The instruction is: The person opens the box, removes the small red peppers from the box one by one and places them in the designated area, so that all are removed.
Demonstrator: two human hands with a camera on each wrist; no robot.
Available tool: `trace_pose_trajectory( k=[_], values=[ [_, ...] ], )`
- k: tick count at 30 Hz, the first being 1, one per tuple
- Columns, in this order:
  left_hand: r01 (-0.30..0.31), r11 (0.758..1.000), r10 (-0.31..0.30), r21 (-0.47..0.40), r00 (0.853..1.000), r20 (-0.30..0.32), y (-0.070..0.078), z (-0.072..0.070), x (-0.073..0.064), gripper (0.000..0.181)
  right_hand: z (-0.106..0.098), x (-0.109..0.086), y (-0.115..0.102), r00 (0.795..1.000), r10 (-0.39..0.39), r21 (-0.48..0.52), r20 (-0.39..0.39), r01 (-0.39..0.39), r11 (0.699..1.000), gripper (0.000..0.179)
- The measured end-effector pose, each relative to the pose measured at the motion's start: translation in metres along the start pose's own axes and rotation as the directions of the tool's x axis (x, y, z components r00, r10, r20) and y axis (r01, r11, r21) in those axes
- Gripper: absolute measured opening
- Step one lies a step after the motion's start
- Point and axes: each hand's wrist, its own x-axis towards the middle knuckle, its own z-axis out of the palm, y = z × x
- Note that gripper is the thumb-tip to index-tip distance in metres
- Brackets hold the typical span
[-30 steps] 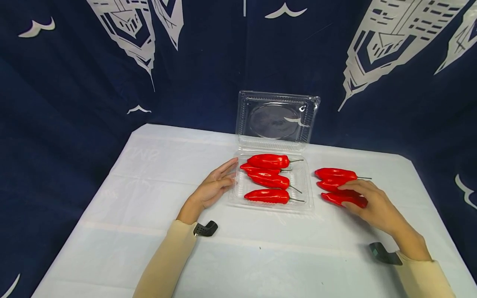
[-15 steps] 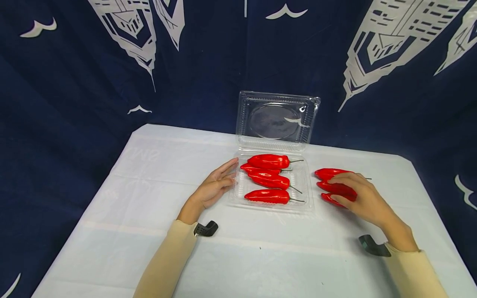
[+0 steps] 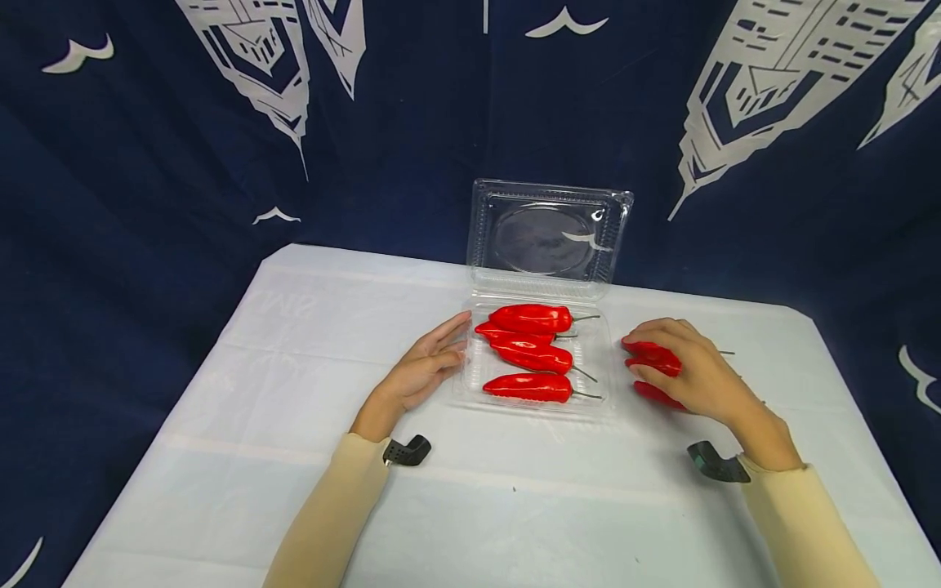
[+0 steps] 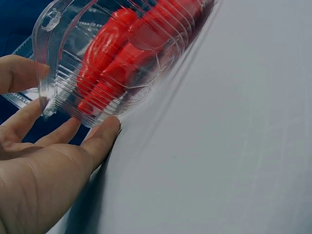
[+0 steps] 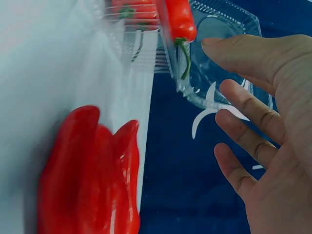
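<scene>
Several glossy red chili peppers (image 3: 526, 387) with thin stems lie crosswise in a clear plastic clamshell box (image 3: 474, 392). Its lid (image 3: 544, 224) stands raised at the back. My left hand (image 3: 421, 369) rests against the box's left side with extended fingers; in the left wrist view the fingertips (image 4: 109, 127) touch its ribbed wall. Right of the box, three more red peppers (image 3: 654, 395) lie side by side on the table. Over them hovers my right hand (image 3: 694, 367), partly hiding them. The right wrist view shows its spread fingers (image 5: 239, 165) apart from the peppers (image 5: 92, 180).
A white cloth covers the table (image 3: 294, 392). A dark blue curtain (image 3: 412, 147) with white printed buildings and birds hangs behind the table's far edge. Each wrist carries a black camera mount, such as the left one (image 3: 408, 450).
My right hand has moved left and away from me across the loose peppers, which stay in place. The left hand and the box have not visibly moved.
</scene>
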Motion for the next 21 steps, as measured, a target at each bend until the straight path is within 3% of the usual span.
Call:
trace_pose_trajectory(
  k=[11, 21],
  values=[
    [0.003, 1.0, -0.003, -0.007, 1.0, -0.007, -0.001, 0.001, 0.0, 0.071, -0.001, 0.025, -0.011, 0.993, 0.042, 0.029, 0.112, -0.045, 0.999, 0.042],
    [-0.003, 1.0, 0.003, -0.014, 1.0, -0.008, -0.001, 0.001, 0.0, 0.071, 0.012, 0.048, -0.021, 0.995, -0.014, 0.102, 0.099, 0.004, 0.995, 0.045]
  ],
)
